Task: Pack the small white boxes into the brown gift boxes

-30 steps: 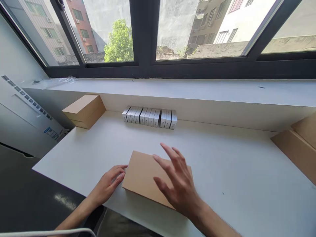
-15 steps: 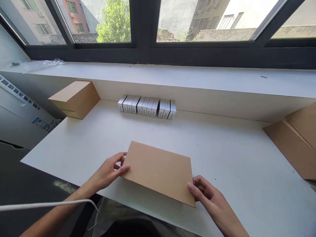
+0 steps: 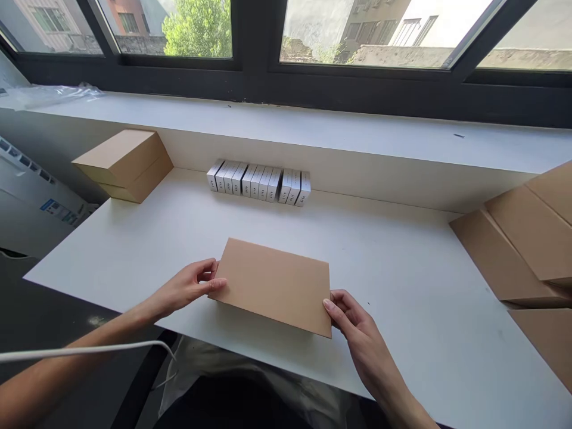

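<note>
We see a flat brown cardboard box [image 3: 274,286] lying on the white worktop [image 3: 179,232], close to its near edge and roughly in front of the person. The left hand [image 3: 187,286] grips the box's left end, thumb on top near the corner and fingers curled against the side. The right hand [image 3: 355,325] takes the near right corner, its thumb pressed on the top edge and its fingers tucked at the side beneath; both hands are closed onto the box rather than spread. At the back of the worktop, against the low wall under the window sill [image 3: 357,134], stands a row of small white cartons [image 3: 259,182], side by side and well apart from the box in hand. To the far left sits a stack of brown boxes [image 3: 123,164], and on the right several flat brown cardboard pieces [image 3: 522,244] overlap one another. A crumpled clear plastic wrap [image 3: 49,95] lies on the sill at far left, and a white cable [image 3: 89,351] runs across the lower left corner below the left forearm.
</note>
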The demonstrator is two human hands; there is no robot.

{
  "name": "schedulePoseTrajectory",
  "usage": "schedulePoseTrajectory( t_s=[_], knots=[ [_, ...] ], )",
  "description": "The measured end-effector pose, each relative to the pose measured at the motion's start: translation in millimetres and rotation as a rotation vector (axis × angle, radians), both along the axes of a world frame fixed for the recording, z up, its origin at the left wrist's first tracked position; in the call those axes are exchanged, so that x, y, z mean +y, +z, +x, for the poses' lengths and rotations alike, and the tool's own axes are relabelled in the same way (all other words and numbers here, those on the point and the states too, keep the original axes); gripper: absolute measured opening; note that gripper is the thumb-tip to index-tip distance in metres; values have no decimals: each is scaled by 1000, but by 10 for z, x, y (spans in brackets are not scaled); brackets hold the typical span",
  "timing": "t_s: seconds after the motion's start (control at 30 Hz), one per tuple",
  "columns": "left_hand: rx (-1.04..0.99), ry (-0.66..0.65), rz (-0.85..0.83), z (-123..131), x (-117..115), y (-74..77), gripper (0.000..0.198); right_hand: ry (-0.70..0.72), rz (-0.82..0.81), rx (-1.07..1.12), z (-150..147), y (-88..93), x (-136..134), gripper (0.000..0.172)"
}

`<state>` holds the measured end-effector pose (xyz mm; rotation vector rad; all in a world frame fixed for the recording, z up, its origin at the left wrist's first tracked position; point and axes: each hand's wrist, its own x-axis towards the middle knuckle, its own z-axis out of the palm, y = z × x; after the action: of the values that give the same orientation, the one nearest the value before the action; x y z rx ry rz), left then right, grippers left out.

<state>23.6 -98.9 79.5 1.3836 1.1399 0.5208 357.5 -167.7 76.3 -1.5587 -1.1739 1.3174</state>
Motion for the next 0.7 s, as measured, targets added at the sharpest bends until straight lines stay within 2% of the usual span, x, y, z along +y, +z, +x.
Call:
schedulePoseTrajectory(
  t_s=[0.13,0.37,0.53,0.63,0.7],
  knots=[
    [28,68,49,3,-15,-29,47,22,26,-4,-20,-8,-55,30],
    [-83,97,18,17,-92,30,36,-28,107,6,-16,-22,-48,26],
    [-147,59,-69,13,-117,98,31,33,-30,43,-41,192,12,34],
    [-150,38,-77,20,-134,123,45,70,-127,72,-107,336,21,44],
    [-132,50,-67,22,-142,126,46,75,-113,75,-159,387,19,47]
  ],
)
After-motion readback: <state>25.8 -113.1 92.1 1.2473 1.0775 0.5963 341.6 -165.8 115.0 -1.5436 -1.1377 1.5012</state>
